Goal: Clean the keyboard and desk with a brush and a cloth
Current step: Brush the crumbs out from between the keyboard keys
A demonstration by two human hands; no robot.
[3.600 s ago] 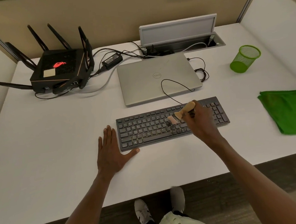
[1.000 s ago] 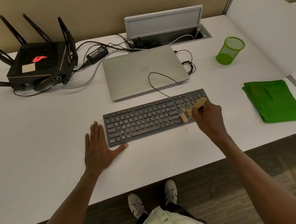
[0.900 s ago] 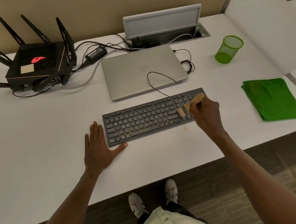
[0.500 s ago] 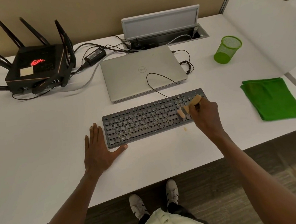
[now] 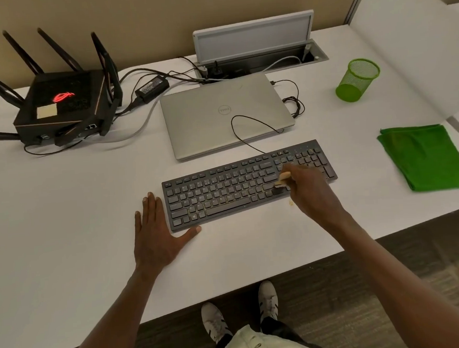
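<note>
Head view, only one. Desk (image 5: 62,212): flat matte white top. One keyboard (image 5: 224,190): black plastic, low-profile slab, lies slightly skewed near the front edge, thin black cable looping off its back over the laptop. Pale crumbs between some keys and a small speck on the desk just in front of its right part.

Right hand (image 5: 309,188) curled round one small brush (image 5: 283,179), light wooden handle, head down on the keys right of centre; bristles mostly hidden. Left hand (image 5: 156,233) flat on the desk, fingers straight, thumb against the keyboard's front-left corner.

One cloth (image 5: 425,157): green, soft, folded into a rough rectangle, well right of the keyboard.

One closed silver laptop (image 5: 218,114), smooth lid. One green wire-mesh cup (image 5: 358,83), cylindrical. One black angular router (image 5: 63,104) with stick antennas.
</note>
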